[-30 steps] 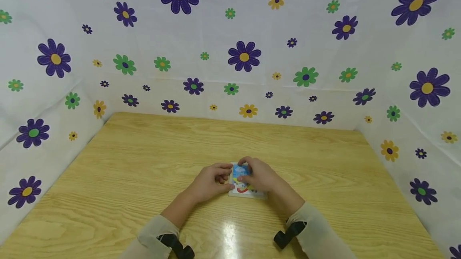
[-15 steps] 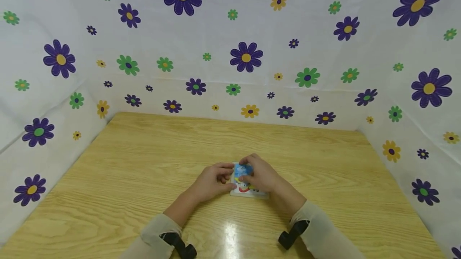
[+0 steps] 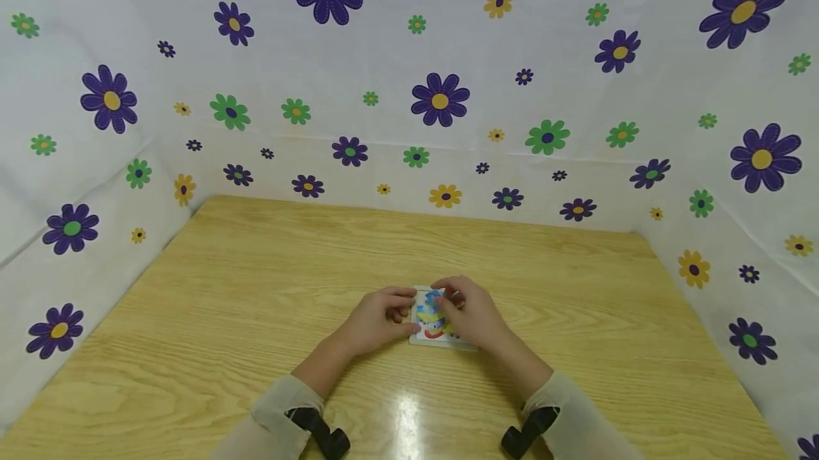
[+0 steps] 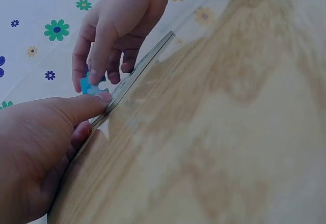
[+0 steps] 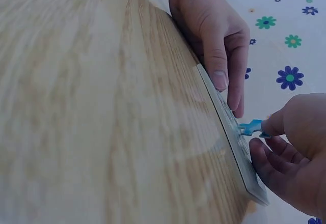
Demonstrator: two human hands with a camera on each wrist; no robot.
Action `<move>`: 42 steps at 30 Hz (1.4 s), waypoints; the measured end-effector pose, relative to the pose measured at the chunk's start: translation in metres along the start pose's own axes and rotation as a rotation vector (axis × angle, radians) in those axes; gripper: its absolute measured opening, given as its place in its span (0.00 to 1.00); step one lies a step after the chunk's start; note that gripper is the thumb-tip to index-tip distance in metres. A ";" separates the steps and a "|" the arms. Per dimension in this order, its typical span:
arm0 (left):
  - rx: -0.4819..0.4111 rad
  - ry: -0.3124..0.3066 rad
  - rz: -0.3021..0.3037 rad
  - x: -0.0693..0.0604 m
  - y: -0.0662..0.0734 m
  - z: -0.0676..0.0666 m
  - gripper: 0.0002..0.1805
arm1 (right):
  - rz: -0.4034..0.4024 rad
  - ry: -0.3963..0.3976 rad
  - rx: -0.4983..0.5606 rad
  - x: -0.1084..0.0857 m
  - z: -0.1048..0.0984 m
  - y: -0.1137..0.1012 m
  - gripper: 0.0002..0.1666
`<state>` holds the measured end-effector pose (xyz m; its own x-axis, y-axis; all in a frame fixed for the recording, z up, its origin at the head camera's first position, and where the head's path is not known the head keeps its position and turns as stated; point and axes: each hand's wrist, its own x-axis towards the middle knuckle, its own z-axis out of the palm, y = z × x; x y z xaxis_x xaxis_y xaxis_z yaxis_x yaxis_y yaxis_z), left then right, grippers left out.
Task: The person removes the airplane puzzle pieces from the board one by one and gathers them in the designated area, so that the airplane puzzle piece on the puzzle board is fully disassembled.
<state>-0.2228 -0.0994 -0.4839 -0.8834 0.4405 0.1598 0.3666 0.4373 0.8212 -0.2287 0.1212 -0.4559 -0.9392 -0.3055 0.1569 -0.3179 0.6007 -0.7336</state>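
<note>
A small jigsaw puzzle in a pale tray [image 3: 443,345] lies on the table in the head view, with red, yellow and blue printing on it. My left hand [image 3: 376,319] holds the tray's left side, thumb near the front corner and fingertips near the back one. Between thumb and fingertips my right hand [image 3: 478,314] pinches a blue jigsaw piece [image 5: 252,127], tilted up over the tray. The left wrist view shows the same blue piece [image 4: 91,84] close above the left thumb. The right hand hides the tray's right part.
The wood-grain table [image 3: 288,254] stretches around the tray on all sides. A white cloth [image 3: 358,55] with purple, green and yellow flowers rises behind the table and along both sides. Black wrist mounts [image 3: 320,433] sit on both sleeves.
My right hand has shifted slightly right and lifted the blue piece off the puzzle, tilting it up. The left hand stays at the tray's left side. The head view has moved slightly.
</note>
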 end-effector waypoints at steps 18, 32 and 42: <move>-0.013 -0.001 0.030 -0.001 0.003 0.000 0.25 | 0.294 0.035 0.295 -0.015 -0.043 0.033 0.14; -0.017 0.009 0.011 -0.001 0.000 0.003 0.24 | 0.436 0.136 0.410 -0.014 -0.046 0.046 0.17; -0.006 0.010 0.013 -0.001 -0.001 0.002 0.23 | 0.409 0.176 0.271 -0.015 -0.041 0.046 0.16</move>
<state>-0.2217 -0.0986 -0.4858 -0.8817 0.4379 0.1757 0.3759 0.4268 0.8225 -0.2351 0.1838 -0.4647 -0.9946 0.0567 -0.0865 0.1025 0.4247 -0.8995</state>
